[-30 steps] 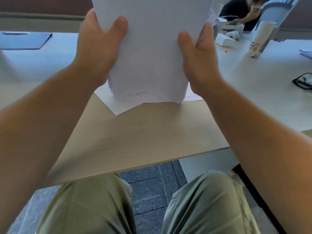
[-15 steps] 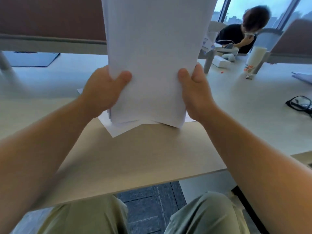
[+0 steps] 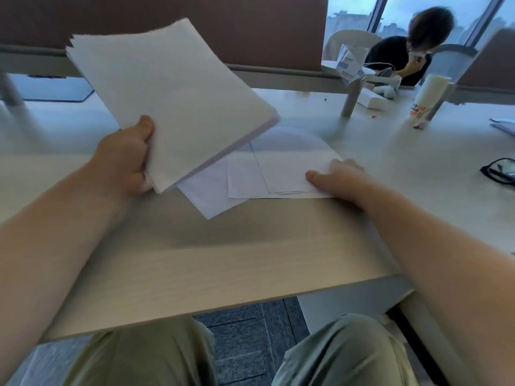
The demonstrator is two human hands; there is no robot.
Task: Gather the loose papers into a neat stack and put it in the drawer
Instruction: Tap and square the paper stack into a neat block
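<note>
In the head view, the left hand (image 3: pixel 126 160) grips the stack of papers (image 3: pixel 172 98) at its near left corner, with the thumb on top and the other fingers hidden under the sheets. The stack is lifted above the desk (image 3: pixel 223 254) and is tilted, so its far end is higher than the gripped corner. Its long axis runs from the near corner by the hand toward the far left, and the far short edge points at the brown partition (image 3: pixel 250 29). The sheet edges on the right side look mostly even, but the far edge is a little ragged.

Under and to the right of the stack, several loose sheets (image 3: pixel 278 168) lie flat on the desk, overlapping each other at different angles. One sheet points a corner toward the person, and the others lie with the long axis going away from the near edge of the desk. The right hand (image 3: pixel 338 176) rests on the right side of these sheets with the fingers stretched out flat and the thumb pressing on the paper; it grasps nothing.

Further right on the desk are black glasses (image 3: pixel 500 171) and a white bottle (image 3: pixel 427 98). Another person (image 3: pixel 409 57) sits at the far side. The drawer is not visible here.
</note>
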